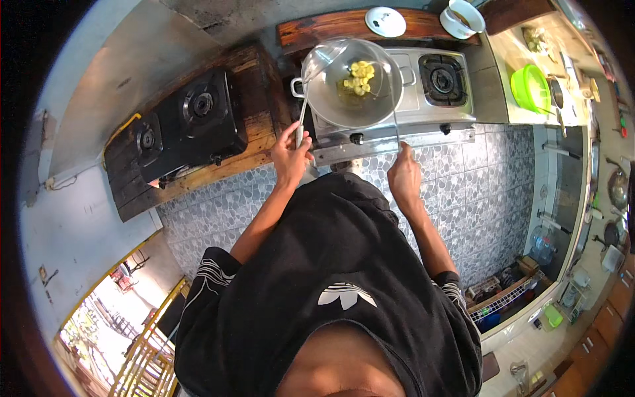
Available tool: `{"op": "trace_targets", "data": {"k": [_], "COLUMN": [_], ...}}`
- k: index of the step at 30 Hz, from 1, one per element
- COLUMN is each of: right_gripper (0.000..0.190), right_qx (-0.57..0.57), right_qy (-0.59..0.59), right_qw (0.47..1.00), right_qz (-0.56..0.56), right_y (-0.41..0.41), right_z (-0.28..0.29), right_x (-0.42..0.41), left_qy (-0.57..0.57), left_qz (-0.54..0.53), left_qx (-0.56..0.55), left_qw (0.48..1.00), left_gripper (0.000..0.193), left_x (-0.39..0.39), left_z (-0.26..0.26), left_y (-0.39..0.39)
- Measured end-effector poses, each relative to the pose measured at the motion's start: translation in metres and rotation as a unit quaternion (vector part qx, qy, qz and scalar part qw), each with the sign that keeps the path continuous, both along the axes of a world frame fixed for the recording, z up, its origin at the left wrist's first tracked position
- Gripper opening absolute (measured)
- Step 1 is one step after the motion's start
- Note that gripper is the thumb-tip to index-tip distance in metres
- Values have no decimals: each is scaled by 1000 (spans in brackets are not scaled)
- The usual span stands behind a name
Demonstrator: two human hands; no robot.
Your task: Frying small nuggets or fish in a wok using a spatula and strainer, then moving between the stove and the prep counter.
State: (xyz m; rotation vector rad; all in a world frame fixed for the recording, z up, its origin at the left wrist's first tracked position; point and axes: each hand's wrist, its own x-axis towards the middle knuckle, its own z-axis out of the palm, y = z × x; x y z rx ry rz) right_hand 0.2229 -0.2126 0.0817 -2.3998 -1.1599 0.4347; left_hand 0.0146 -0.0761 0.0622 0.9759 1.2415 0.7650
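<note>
A two-handled metal wok stands on the left side of a stainless steel gas stove. Yellow food pieces lie together in liquid at its middle. My left hand grips the handle of a utensil with a wide, pale metal head, held over the wok's left side. In my right hand is the thin handle of a second metal utensil, which reaches up over the wok's right side. The far end of this second utensil is hard to make out.
Right of the wok is a bare burner. A black two-burner stove sits on a wooden counter at left. Behind, a wooden shelf holds a white lid and a white pot. A green basin stands on the right counter.
</note>
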Motion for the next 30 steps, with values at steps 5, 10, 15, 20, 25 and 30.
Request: {"op": "trace_targets", "data": {"k": [5, 10, 15, 20, 25, 30], "right_gripper": [34, 37, 38, 40, 42, 43], "right_qx": [-30, -63, -42, -55, -39, 21], "right_qy": [54, 79, 47, 36, 30, 26], "right_qw": [998, 995, 997, 997, 997, 996], "right_qz": [-3, -16, -33, -46, -66, -80], "right_y": [-10, -25, -30, -40, -49, -55], "right_z": [-6, -12, -15, -35, -59, -82], "right_x": [-25, -56, -89, -128, -157, -169], "left_qy": [-38, -45, -56, -84, -103, -78], "left_qz": [23, 27, 17, 13, 8, -13], "left_qx": [19, 37, 17, 15, 40, 77], "left_qw": [999, 998, 998, 996, 994, 994], "left_gripper": [43, 42, 43, 43, 42, 44], "left_x": [-11, -27, -45, -62, -79, -91], "left_z": [9, 21, 25, 22, 28, 33], "left_y": [-1, 4, 20, 36, 52, 51]}}
